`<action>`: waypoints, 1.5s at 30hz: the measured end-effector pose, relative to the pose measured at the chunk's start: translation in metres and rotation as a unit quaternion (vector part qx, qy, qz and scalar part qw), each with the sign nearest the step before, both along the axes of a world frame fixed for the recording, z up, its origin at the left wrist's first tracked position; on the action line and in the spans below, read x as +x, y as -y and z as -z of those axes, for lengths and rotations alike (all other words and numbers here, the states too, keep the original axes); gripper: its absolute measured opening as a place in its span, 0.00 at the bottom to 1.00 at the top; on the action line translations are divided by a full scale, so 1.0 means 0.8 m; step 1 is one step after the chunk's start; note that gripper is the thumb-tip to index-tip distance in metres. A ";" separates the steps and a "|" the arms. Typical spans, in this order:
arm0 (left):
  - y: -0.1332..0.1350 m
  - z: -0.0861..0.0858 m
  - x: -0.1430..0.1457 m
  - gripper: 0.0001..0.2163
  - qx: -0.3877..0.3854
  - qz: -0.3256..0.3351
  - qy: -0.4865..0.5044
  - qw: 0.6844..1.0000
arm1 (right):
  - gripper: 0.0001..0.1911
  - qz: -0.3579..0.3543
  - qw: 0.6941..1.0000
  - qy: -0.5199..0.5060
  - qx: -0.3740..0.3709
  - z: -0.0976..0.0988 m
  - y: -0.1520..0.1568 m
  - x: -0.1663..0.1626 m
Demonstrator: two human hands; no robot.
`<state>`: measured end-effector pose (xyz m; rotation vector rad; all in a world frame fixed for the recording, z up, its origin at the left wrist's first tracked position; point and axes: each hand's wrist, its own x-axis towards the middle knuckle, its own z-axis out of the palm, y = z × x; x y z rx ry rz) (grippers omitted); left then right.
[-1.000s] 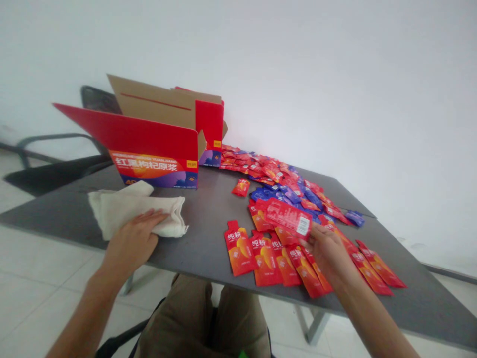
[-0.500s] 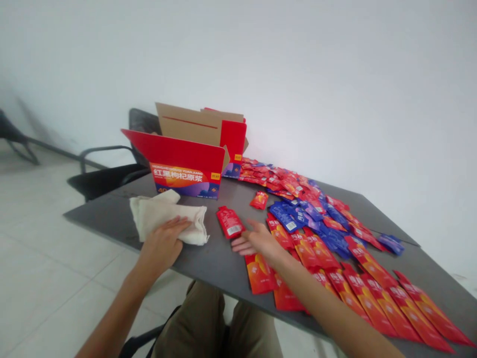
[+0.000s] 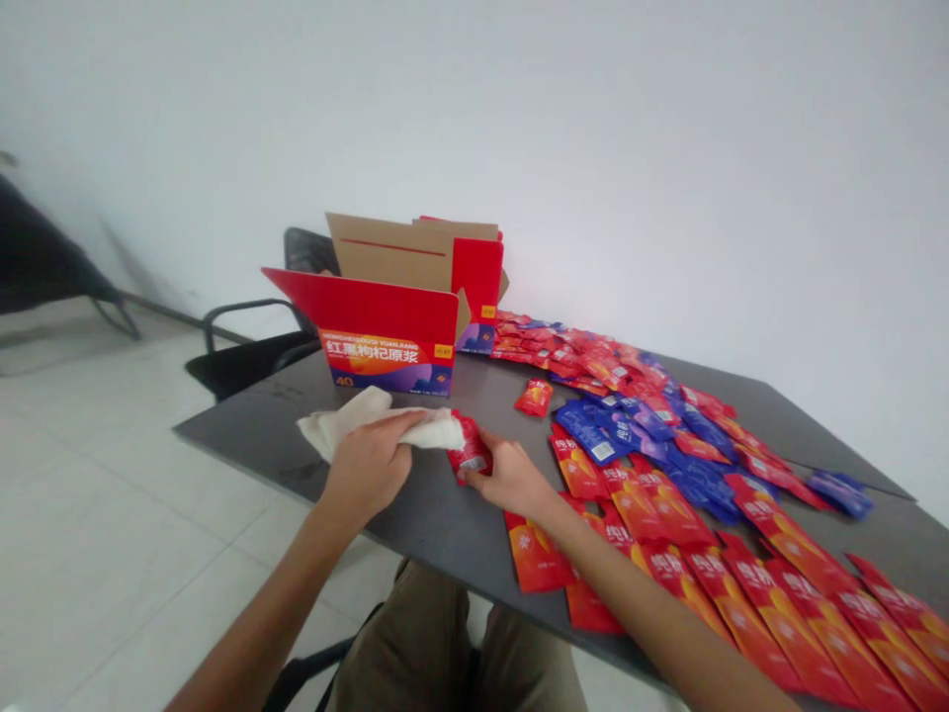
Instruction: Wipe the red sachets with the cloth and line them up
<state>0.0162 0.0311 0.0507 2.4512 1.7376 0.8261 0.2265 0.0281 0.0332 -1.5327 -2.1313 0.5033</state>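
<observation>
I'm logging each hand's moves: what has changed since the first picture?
The right hand has carried the red pouch leftward, from above the front pouches to the cloth. The left hand, earlier resting on the cloth, has gripped it and brought it rightward against the pouch. The front box and pouch pile look unmoved.

Gray table (image 3: pixel 422 514) beneath two cartons (image 3: pixel 389 351), red pouches (image 3: pixel 630 499) and blue pouches (image 3: pixel 593 435).

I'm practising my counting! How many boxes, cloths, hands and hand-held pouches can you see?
Boxes: 2, the front box and the back box
Cloths: 1, the white cloth in the left hand
Hands: 2, the left hand and the right hand
Hand-held pouches: 1, the red pouch in the right hand
Total: 6
The other pouches overlap too much to count.
</observation>
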 end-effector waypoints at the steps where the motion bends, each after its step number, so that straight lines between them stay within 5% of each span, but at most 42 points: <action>1: -0.002 -0.001 0.013 0.25 0.004 0.026 0.000 1.000 | 0.19 0.004 1.000 -0.006 -0.006 0.002 0.001 -0.002; 4: -0.004 0.011 0.049 0.25 -0.006 0.122 -0.046 0.991 | 0.10 -0.004 0.999 -0.033 -0.013 0.004 0.004 -0.002; 9: 0.008 0.038 0.066 0.26 0.006 0.255 -0.137 0.957 | 0.13 -0.032 0.998 -0.057 -0.024 0.000 0.010 0.000; 17: -0.029 0.022 0.068 0.23 -0.050 0.105 -0.162 0.980 | 0.08 0.014 0.998 -0.027 -0.059 -0.005 -0.002 -0.003; 24: 0.010 0.039 0.068 0.27 -0.009 0.213 -0.168 0.962 | 0.15 -0.028 0.997 -0.044 -0.059 -0.003 0.004 0.001; 30: -0.022 0.028 0.070 0.23 -0.044 0.137 -0.158 0.977 | 0.12 -0.040 0.996 -0.043 -0.073 0.000 -0.004 0.006; 36: 0.010 0.042 0.063 0.28 -0.011 0.221 -0.144 0.965 | 0.15 -0.045 0.997 -0.041 -0.055 -0.002 0.002 0.004; 42: -0.024 0.029 0.064 0.26 -0.067 0.128 -0.149 0.978 | 0.10 -0.006 0.996 -0.040 -0.077 -0.005 0.000 0.002; 45: -0.013 0.030 0.061 0.28 -0.058 0.166 -0.153 0.972 | 0.08 -0.024 0.995 -0.047 -0.079 -0.006 -0.001 0.003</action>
